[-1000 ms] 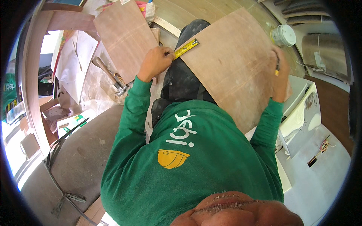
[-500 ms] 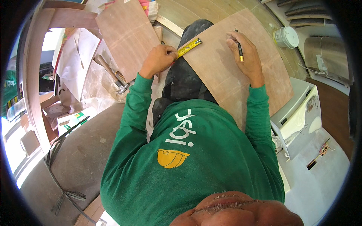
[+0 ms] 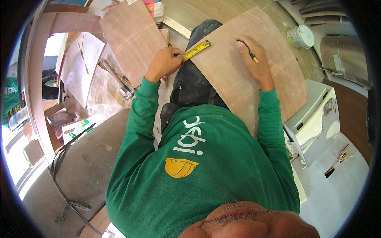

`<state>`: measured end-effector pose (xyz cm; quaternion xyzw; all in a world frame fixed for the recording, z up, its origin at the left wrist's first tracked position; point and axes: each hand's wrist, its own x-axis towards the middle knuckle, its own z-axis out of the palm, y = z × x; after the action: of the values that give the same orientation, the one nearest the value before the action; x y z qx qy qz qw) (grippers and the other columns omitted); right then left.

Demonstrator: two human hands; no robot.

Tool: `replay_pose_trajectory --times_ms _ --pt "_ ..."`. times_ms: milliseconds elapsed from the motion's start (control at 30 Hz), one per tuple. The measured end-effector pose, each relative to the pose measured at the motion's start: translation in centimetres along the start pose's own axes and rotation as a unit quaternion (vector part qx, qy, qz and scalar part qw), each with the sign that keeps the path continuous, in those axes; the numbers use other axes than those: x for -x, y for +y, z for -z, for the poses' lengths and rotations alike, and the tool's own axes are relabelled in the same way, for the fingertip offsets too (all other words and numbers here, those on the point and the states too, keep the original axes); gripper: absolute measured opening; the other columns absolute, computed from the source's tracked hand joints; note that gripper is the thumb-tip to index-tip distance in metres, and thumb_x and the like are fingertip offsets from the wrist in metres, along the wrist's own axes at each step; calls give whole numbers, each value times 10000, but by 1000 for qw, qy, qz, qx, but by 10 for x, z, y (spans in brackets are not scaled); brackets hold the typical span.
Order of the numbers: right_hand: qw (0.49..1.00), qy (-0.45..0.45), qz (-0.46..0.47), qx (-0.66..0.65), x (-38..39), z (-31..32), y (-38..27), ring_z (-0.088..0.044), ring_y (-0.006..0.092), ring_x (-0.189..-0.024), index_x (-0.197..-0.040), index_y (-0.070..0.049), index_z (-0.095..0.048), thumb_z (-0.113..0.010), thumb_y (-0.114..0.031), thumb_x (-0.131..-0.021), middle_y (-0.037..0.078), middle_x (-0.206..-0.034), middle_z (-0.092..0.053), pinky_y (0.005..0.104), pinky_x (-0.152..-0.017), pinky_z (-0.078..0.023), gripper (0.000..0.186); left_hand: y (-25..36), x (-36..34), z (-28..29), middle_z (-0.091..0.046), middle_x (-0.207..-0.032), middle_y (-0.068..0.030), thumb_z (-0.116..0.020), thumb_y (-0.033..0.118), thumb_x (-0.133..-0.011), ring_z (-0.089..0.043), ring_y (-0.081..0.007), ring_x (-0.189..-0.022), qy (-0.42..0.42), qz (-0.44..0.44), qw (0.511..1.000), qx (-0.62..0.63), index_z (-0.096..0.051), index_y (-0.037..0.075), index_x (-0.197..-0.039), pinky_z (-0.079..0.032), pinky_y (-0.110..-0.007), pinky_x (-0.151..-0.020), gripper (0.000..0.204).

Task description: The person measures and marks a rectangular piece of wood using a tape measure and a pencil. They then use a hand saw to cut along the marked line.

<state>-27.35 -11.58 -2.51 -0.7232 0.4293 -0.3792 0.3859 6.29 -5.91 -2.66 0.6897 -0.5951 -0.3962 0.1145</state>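
Observation:
A thin brown plywood sheet (image 3: pixel 274 47) lies slantwise across my lap and dark trousers. My left hand (image 3: pixel 163 63) is closed around a yellow tape measure (image 3: pixel 197 50). Its short length of blade reaches over the left edge of the sheet, and the rest is hidden by my fingers. Above the right half of the sheet, my right hand (image 3: pixel 257 65) grips a slim black pencil or pen (image 3: pixel 252 56) with a yellow end. The dark tip points away to the upper left, a little to the right of the blade's end.
Another plywood piece (image 3: pixel 133 33) leans at the far left, with a wooden-handled hammer (image 3: pixel 121 83) below it. A white bucket (image 3: pixel 303 37) stands at the far right. To my right is a grey-white cabinet-like box (image 3: pixel 313 115). A brown padded surface (image 3: pixel 91 158) curves along my left.
My right hand has shifted slightly left, and the pencil or pen now slants more. My left hand and the tape measure have moved a little to the left.

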Motion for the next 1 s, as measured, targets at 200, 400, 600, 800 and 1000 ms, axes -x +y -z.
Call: replay_pose_trajectory --times_ms 200,400,600,800,1000 --pt "997 -54 -28 -45 -9 -13 6 -727 216 -880 -1140 8 -734 -722 -192 -1029 140 -1004 -776 354 -813 -573 229 7 2 3 -764 -786 -175 -695 279 -934 -735 -288 -710 -12 17 1000 15 -849 34 -1067 -573 -417 -729 318" --pt "993 -91 -12 -78 -25 -25 11 -619 132 -802 -1066 25 -730 -750 -156 -1003 54 -872 -699 313 -755 -526 193 2 -2 -2 -705 -720 -102 -708 270 -964 -645 -180 -604 -17 32 998 42 -832 -4 -1047 -510 -361 -603 312" --pt "990 -100 -16 -95 -31 -34 15 -693 242 -788 -1109 -33 -772 -744 -213 -959 133 -907 -758 381 -734 -540 235 10 1 -1 -630 -683 -10 -699 213 -1019 -519 -92 -488 -26 79 994 74 -807 0 -1029 -378 -300 -434 239" --pt "991 -127 21 -39 -34 -36 17 -699 256 -838 -1093 -8 -746 -722 -151 -968 128 -931 -743 380 -780 -555 191 13 5 -7 -631 -680 -17 -699 201 -1019 -518 -100 -469 -11 88 993 83 -806 -4 -1045 -374 -299 -430 233" --pt "990 -124 56 -22 -39 -38 21 -685 288 -784 -1054 -13 -739 -719 -183 -955 147 -903 -740 420 -737 -536 198 4 2 -11 -632 -676 -25 -693 196 -1020 -518 -104 -467 -1 80 994 78 -806 -3 -1050 -373 -302 -424 230"
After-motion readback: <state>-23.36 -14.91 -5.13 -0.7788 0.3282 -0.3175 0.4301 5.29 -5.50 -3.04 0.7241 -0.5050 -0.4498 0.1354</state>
